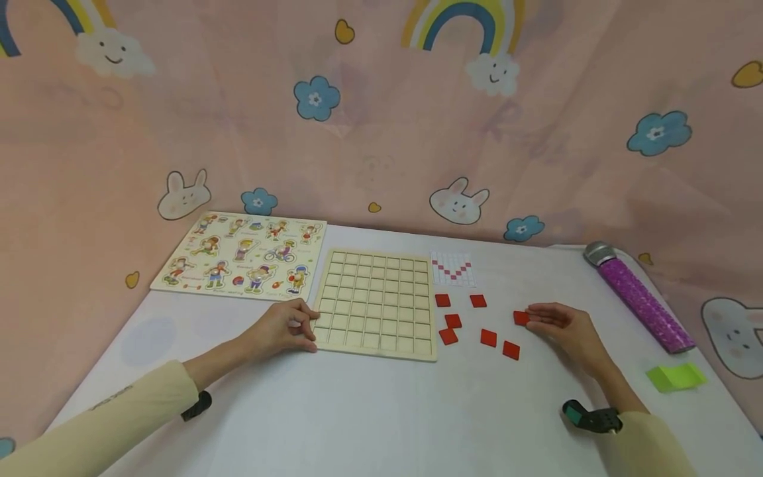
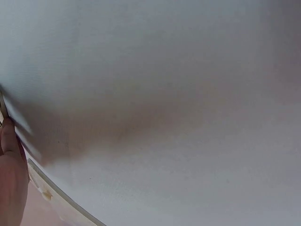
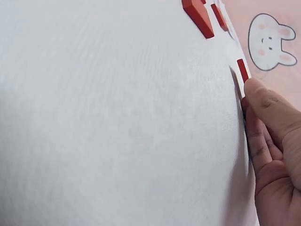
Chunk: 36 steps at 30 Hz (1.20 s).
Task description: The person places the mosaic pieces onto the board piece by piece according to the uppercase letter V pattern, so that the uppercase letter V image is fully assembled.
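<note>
A pale wooden grid board point(image 1: 375, 303) lies flat on the white table, its cells bare. My left hand point(image 1: 285, 326) grips the board's left edge near the front corner, fingers bent; in the left wrist view only part of that hand point(image 2: 11, 174) shows. My right hand point(image 1: 566, 331) pinches a red square tile point(image 1: 521, 318) between thumb and fingers, low over the table. The right wrist view shows the same tile point(image 3: 242, 69) on edge at the fingertips. Several loose red tiles point(image 1: 488, 338) lie between board and right hand. Behind them is a pattern card point(image 1: 455, 269) with a red V.
A picture puzzle board point(image 1: 238, 255) with sports figures lies at the back left. On the right are a purple glitter microphone point(image 1: 644, 301) and a green sticky note point(image 1: 676, 377). A pink patterned cloth point(image 1: 381, 132) hangs behind the table.
</note>
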Each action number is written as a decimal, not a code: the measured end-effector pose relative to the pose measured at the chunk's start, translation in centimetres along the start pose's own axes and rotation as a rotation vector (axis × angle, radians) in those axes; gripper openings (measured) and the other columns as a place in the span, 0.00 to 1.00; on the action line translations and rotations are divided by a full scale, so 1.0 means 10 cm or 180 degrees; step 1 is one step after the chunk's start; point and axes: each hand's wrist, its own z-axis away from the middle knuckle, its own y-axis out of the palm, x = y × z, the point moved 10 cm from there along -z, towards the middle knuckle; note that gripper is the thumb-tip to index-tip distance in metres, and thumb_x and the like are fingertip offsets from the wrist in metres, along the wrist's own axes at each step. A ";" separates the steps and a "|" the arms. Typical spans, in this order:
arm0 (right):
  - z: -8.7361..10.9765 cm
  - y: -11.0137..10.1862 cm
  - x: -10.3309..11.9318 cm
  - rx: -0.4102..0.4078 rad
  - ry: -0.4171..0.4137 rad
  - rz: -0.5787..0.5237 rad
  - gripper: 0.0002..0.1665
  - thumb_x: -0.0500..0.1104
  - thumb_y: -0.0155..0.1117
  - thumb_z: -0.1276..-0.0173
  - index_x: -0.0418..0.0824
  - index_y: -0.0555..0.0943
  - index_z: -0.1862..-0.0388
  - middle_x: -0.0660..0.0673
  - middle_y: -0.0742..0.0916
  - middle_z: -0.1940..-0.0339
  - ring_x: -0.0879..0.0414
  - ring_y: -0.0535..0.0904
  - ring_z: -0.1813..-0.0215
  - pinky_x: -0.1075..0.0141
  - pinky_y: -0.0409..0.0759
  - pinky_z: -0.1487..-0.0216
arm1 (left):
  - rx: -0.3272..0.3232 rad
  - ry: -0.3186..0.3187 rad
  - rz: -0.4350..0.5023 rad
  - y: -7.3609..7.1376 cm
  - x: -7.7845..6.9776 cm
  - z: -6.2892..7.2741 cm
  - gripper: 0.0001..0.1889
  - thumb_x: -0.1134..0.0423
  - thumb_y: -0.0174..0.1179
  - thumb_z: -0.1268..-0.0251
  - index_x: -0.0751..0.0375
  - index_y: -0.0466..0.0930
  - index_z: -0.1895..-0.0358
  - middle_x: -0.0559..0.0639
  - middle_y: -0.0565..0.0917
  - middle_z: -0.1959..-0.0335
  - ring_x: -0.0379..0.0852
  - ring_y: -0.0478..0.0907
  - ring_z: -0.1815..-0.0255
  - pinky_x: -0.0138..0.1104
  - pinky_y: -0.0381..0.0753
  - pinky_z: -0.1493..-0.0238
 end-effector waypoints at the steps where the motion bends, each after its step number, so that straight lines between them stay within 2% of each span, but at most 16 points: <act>1: 0.00 0.00 -0.01 -0.0023 0.0015 0.0011 0.28 0.48 0.64 0.33 0.33 0.75 0.40 0.32 0.82 0.47 0.84 0.72 0.59 0.87 0.72 0.55 | -0.0001 -0.0006 0.0002 0.00 0.00 0.00 0.09 0.67 0.75 0.56 0.58 0.82 0.77 0.54 0.78 0.60 0.58 0.75 0.42 0.26 0.79 0.51; 6: 0.00 -0.01 -0.02 -0.0086 0.0095 0.0018 0.28 0.48 0.65 0.33 0.32 0.76 0.41 0.32 0.83 0.47 0.83 0.73 0.59 0.86 0.73 0.55 | -0.0001 -0.0035 0.0043 0.00 -0.03 0.01 0.08 0.69 0.75 0.56 0.60 0.82 0.77 0.55 0.77 0.59 0.59 0.74 0.42 0.26 0.80 0.52; 9: 0.00 0.00 -0.04 -0.0077 0.0174 0.0032 0.29 0.50 0.65 0.34 0.33 0.76 0.41 0.33 0.83 0.48 0.80 0.76 0.58 0.86 0.73 0.55 | -0.0004 -0.0061 0.0041 0.00 -0.04 0.01 0.09 0.69 0.74 0.56 0.60 0.81 0.78 0.56 0.77 0.58 0.60 0.74 0.42 0.26 0.80 0.52; 13: -0.01 0.01 -0.06 -0.0075 0.0318 0.0089 0.30 0.52 0.66 0.36 0.35 0.77 0.42 0.35 0.84 0.48 0.62 0.82 0.51 0.84 0.74 0.54 | -0.0010 -0.0092 0.0001 0.00 -0.04 0.00 0.09 0.70 0.74 0.57 0.60 0.80 0.78 0.56 0.77 0.59 0.59 0.75 0.42 0.26 0.80 0.53; 16: 0.00 0.03 -0.05 -0.0075 0.0416 0.0140 0.31 0.54 0.67 0.38 0.35 0.78 0.42 0.37 0.85 0.49 0.48 0.81 0.47 0.74 0.78 0.49 | -0.0007 -0.0120 -0.0005 0.00 -0.05 -0.01 0.10 0.70 0.75 0.57 0.60 0.80 0.79 0.55 0.77 0.60 0.58 0.75 0.43 0.26 0.80 0.54; 18: 0.00 0.05 -0.03 -0.0077 0.0451 0.0147 0.32 0.54 0.68 0.39 0.35 0.78 0.43 0.37 0.85 0.50 0.45 0.81 0.46 0.68 0.78 0.46 | -0.0002 -0.0124 -0.0005 0.00 -0.05 -0.01 0.10 0.70 0.75 0.58 0.59 0.80 0.80 0.55 0.77 0.60 0.58 0.75 0.43 0.26 0.81 0.54; 20: 0.00 0.06 -0.01 -0.0093 0.0461 0.0142 0.32 0.53 0.69 0.40 0.35 0.78 0.43 0.38 0.86 0.51 0.44 0.81 0.46 0.68 0.79 0.47 | 0.0002 -0.0143 -0.0006 0.01 -0.04 -0.02 0.10 0.70 0.75 0.58 0.58 0.81 0.80 0.54 0.77 0.59 0.57 0.75 0.43 0.26 0.80 0.54; 25: 0.00 0.08 0.03 -0.0147 0.0434 0.0091 0.29 0.51 0.70 0.40 0.34 0.79 0.45 0.38 0.86 0.52 0.43 0.79 0.45 0.85 0.73 0.56 | 0.0012 -0.0145 -0.0045 0.02 -0.02 -0.02 0.10 0.69 0.75 0.58 0.58 0.80 0.80 0.53 0.76 0.60 0.57 0.75 0.43 0.26 0.80 0.54; 30: -0.01 0.12 0.06 -0.0149 0.0427 0.0019 0.28 0.49 0.70 0.39 0.33 0.79 0.45 0.37 0.86 0.53 0.44 0.80 0.46 0.85 0.74 0.56 | 0.0016 -0.0165 -0.0048 0.02 -0.03 -0.03 0.10 0.69 0.75 0.58 0.58 0.80 0.80 0.53 0.76 0.60 0.57 0.74 0.43 0.26 0.80 0.53; 36: 0.01 0.17 0.12 -0.0060 0.0428 -0.0136 0.29 0.50 0.70 0.39 0.34 0.79 0.45 0.38 0.86 0.52 0.53 0.83 0.50 0.84 0.75 0.56 | -0.0001 -0.0212 -0.0081 0.01 -0.04 -0.02 0.10 0.70 0.75 0.58 0.60 0.80 0.80 0.54 0.76 0.59 0.59 0.74 0.43 0.27 0.80 0.52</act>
